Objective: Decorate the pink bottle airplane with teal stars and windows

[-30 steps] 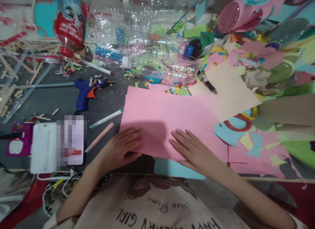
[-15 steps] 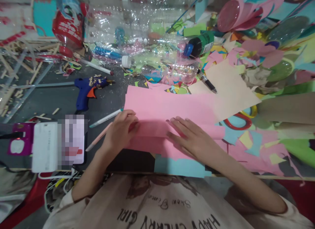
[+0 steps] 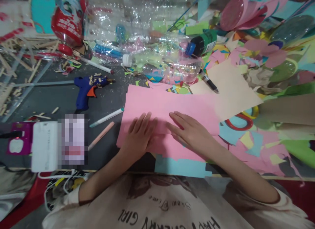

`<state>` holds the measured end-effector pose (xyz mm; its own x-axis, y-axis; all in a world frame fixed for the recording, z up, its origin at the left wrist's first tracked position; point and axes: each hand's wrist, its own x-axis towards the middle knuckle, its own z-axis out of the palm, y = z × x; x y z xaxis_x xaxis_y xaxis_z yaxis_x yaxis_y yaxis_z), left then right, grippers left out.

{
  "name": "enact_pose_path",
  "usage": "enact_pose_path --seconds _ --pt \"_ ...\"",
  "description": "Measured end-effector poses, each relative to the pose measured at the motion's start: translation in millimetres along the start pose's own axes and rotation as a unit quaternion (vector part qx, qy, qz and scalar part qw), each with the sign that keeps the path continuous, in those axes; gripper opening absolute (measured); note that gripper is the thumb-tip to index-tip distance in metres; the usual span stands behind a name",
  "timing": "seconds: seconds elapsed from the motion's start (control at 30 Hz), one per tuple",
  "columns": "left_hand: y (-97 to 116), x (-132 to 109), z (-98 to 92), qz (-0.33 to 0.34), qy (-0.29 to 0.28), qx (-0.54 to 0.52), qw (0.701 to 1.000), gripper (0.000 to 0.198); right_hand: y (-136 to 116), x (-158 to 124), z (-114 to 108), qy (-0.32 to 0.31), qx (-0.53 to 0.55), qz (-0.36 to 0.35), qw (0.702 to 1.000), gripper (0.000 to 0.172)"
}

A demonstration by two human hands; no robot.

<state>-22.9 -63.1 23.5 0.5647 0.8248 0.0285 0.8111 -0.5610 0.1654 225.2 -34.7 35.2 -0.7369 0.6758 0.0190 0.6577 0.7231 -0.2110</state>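
Note:
Pink paper (image 3: 169, 102) lies in front of me, its lower part beneath both hands. My left hand (image 3: 140, 133) rests flat on its left half, fingers extended and pointing away from me. On the right half, my right hand (image 3: 190, 127) also lies with fingers stretched out, pointing up and to the left. Under the near part of the pink paper, a light blue sheet (image 3: 179, 166) reaches the table's front edge. Beige paper (image 3: 228, 87) lies at the right, touching the pink, with a black pen (image 3: 209, 81) on it.
A blue glue gun (image 3: 83, 91), two markers (image 3: 106, 118) and a phone (image 3: 73, 140) lie at left. Red-handled scissors (image 3: 239, 122) sit among paper scraps at right. Clear plastic bottles (image 3: 162, 64) and a red-labelled bottle (image 3: 67, 25) stand or lie farther back.
My left hand has moved right from the paper's left edge and flattened onto it. The raised, curled band of pink paper now lies flatter. My right hand has barely moved.

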Motion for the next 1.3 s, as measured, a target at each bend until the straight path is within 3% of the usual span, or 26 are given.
enact_pose_path --seconds 0.17,0.5,1.3 --pt "-3 3 2.3 -0.002 0.019 0.029 0.999 0.052 2 -1 2 -0.028 0.004 0.06 0.998 0.045" --pt "-4 2 6.1 -0.061 0.007 0.023 0.998 0.053 -4 -5 8 -0.017 -0.016 0.053 0.998 0.047" --pt "-5 3 13.4 -0.047 0.056 0.051 0.996 0.052 -3 -7 17 0.024 -0.056 0.04 0.997 0.046"
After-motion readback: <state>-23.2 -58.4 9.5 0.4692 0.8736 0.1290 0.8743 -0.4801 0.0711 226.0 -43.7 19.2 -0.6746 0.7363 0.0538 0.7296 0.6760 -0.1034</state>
